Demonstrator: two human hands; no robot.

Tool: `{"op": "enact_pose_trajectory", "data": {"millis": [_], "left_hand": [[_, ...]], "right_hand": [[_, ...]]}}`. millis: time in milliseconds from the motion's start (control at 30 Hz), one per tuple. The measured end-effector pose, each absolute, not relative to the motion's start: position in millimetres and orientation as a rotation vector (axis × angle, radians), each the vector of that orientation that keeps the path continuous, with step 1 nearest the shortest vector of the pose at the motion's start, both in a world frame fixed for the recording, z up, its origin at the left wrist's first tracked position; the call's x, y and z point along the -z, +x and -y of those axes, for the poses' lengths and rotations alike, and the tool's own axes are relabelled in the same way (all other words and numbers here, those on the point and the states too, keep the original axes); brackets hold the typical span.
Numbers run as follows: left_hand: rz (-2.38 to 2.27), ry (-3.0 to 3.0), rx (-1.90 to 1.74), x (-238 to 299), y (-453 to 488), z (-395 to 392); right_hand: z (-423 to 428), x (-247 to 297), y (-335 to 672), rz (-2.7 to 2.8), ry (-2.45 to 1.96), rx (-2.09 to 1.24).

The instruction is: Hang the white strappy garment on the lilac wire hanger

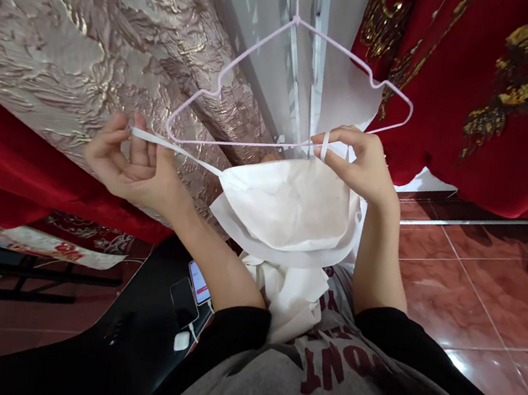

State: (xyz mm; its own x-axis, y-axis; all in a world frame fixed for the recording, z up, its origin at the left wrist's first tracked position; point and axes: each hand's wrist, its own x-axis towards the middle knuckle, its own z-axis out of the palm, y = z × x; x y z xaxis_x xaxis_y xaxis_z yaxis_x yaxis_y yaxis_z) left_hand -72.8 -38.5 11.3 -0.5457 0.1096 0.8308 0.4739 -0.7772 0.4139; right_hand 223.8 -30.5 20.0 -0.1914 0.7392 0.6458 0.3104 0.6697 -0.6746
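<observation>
A white cloth garment (288, 201) with thin straps is stretched between my hands, its lower folds bunched in my lap. My left hand (132, 163) holds the end of a narrow white strap (176, 146), pulled out taut to the left. At the garment's right upper corner my right hand (357, 162) grips another short strap (325, 146) looped at the thumb and fingertips. Behind the garment hangs a pale pink hanger (258, 46), its bottom bar running just above the cloth edge and close to my right fingertips. Whether those fingers touch the bar is unclear.
Textured beige fabric (72, 14) hangs at left, and red embroidered cloth (455, 67) at right. Beside my left arm, a black surface (121, 342) holds two phones (184, 302) and a white charger (181, 341). Red floor tiles (460, 288) show at right.
</observation>
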Motion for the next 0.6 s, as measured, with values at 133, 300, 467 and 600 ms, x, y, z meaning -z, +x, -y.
{"op": "enact_pose_trajectory", "data": {"millis": [133, 300, 467, 600], "left_hand": [[0.697, -1.363, 2.362, -5.4, -76.3, 22.6], [0.715, -1.542, 2.291, -12.1, -84.3, 1.8], [0.852, -1.941, 2.266, -52.5, -67.2, 3.9], [1.015, -2.329, 2.125, -81.4, -42.6, 8.2]], "right_hand": [[28.5, -17.8, 222.9, 1.783, -0.814, -0.478], [26.5, -15.7, 223.1, 1.771, -0.807, -0.467], [27.3, -15.8, 222.0, 1.77, -0.814, -0.444], [27.8, -15.9, 222.0, 1.753, -0.813, -0.411]]}}
